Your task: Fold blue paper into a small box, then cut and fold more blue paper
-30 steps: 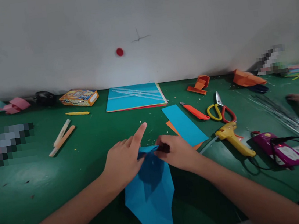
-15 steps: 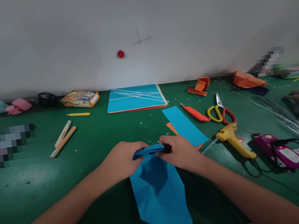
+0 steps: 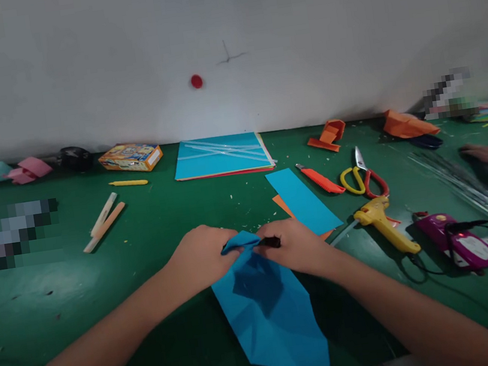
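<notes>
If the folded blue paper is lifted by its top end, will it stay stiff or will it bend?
It would probably bend: the paper is thin and bunches where the left hand and right hand pinch its top. Its creases may stiffen it a little. It looks very light, so a push would likely slide it.

Green table (image 3: 61, 305), white wall (image 3: 340, 30) behind, dim light.

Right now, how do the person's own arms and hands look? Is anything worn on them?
Both arms are bare up to the picture's edge: no sleeve shows on the left forearm or the right forearm. The left hand and right hand wear no gloves; no watch, bracelet or ring shows.
</notes>
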`<act>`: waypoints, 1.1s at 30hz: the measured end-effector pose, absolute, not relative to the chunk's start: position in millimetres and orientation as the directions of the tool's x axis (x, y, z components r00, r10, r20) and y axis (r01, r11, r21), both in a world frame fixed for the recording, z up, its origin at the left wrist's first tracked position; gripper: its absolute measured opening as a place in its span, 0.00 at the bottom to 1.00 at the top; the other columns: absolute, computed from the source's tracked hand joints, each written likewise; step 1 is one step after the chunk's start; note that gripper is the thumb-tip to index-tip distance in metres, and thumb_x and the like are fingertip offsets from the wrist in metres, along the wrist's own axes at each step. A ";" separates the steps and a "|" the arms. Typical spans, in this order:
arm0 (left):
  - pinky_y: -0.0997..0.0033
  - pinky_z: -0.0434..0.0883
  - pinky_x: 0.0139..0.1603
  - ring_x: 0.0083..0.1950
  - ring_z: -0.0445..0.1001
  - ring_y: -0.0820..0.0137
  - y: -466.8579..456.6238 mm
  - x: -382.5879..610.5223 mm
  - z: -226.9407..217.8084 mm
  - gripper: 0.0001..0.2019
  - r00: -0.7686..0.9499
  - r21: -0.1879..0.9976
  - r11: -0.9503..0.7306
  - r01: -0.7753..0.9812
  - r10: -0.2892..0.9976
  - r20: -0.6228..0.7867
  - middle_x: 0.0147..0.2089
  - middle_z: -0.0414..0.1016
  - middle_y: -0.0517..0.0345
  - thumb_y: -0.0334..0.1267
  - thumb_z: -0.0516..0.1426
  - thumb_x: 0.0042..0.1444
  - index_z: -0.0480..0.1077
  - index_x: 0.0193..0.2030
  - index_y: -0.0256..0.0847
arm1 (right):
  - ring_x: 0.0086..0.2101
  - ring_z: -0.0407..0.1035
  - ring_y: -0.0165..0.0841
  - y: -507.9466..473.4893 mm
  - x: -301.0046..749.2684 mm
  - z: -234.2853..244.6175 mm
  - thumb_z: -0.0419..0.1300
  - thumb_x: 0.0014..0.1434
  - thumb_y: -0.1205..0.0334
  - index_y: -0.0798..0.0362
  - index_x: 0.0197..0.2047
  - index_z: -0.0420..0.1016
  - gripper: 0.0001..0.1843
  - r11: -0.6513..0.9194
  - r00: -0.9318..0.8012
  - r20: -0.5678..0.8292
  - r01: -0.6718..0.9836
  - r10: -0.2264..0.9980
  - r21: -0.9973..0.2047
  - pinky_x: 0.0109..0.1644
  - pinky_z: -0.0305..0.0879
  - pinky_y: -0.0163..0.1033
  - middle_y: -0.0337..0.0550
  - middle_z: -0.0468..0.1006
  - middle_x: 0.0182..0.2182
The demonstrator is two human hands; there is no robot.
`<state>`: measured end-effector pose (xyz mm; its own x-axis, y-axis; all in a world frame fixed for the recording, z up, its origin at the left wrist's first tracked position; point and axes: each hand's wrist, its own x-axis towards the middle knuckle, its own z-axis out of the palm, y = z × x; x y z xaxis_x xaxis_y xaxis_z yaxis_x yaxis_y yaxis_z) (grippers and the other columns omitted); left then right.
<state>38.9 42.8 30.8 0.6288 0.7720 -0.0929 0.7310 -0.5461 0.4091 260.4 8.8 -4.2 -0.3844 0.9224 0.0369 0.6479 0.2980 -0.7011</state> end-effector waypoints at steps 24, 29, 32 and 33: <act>0.68 0.72 0.35 0.35 0.77 0.64 63.2 10.3 4.2 0.15 0.440 0.815 -0.248 0.524 0.898 -0.010 0.33 0.79 0.58 0.51 0.61 0.58 0.77 0.35 0.40 | 0.25 0.67 0.32 28.4 277.7 -10.6 0.65 0.56 0.53 0.52 0.27 0.74 0.13 -0.021 -0.019 -0.039 0.586 0.999 -0.810 0.27 0.56 0.36 0.38 0.74 0.22; 0.67 0.73 0.38 0.38 0.78 0.63 65.0 10.6 8.3 0.15 0.343 0.851 -0.282 0.443 0.930 0.130 0.40 0.82 0.54 0.50 0.60 0.57 0.80 0.41 0.41 | 0.25 0.68 0.34 28.2 274.3 -16.5 0.64 0.58 0.51 0.51 0.24 0.71 0.17 -0.007 -0.042 -0.038 0.578 0.998 -0.816 0.27 0.58 0.37 0.40 0.75 0.22; 0.69 0.72 0.37 0.37 0.77 0.65 59.1 12.6 17.8 0.12 0.476 0.831 -0.379 0.406 0.865 0.161 0.38 0.80 0.54 0.46 0.59 0.61 0.81 0.38 0.41 | 0.26 0.69 0.34 26.8 272.2 -18.3 0.64 0.58 0.54 0.51 0.26 0.72 0.13 0.024 -0.089 -0.030 0.553 0.996 -0.833 0.28 0.59 0.38 0.39 0.77 0.24; 0.70 0.72 0.38 0.39 0.78 0.66 56.0 13.8 22.1 0.12 0.531 0.818 -0.407 0.408 0.834 0.150 0.39 0.80 0.54 0.44 0.58 0.62 0.81 0.38 0.42 | 0.27 0.70 0.34 25.8 271.1 -18.3 0.64 0.58 0.56 0.52 0.28 0.73 0.11 0.048 -0.126 -0.023 0.535 0.992 -0.843 0.29 0.60 0.37 0.39 0.78 0.25</act>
